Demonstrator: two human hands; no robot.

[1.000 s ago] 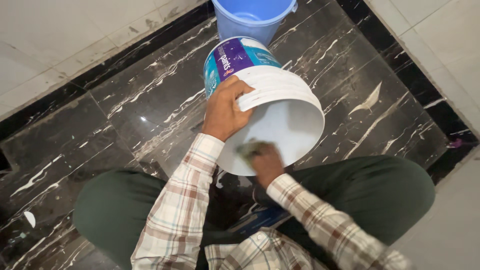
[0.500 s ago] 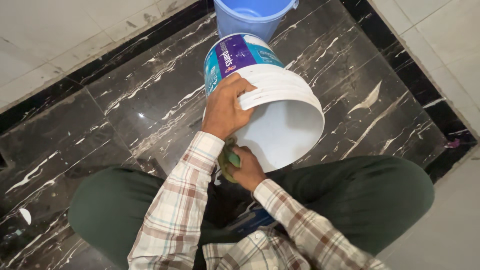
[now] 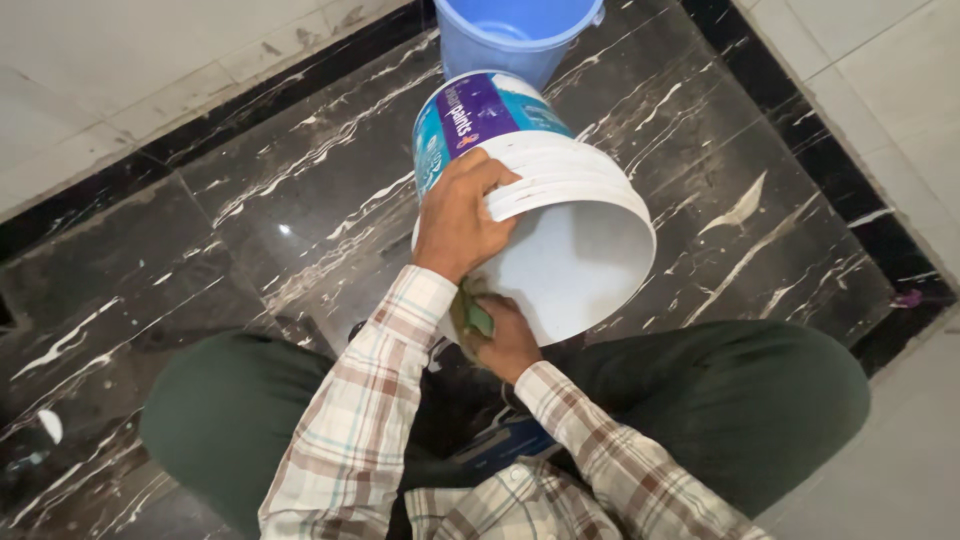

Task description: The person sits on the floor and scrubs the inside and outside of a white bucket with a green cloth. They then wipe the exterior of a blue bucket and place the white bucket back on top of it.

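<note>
At bucket (image 3: 560, 200) rim, right hand (image 3: 508, 340) presses sponge (image 3: 472, 320)

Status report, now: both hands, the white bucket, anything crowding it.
Left hand clamped over tilted white bucket rim. Right hand presses green scrub pad at its lower rim. Blue bucket right behind it; touching or not, cannot tell.

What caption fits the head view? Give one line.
Left hand steadies a tilted white plastic paint bucket while right hand presses a green scrub pad at its rim.
</note>
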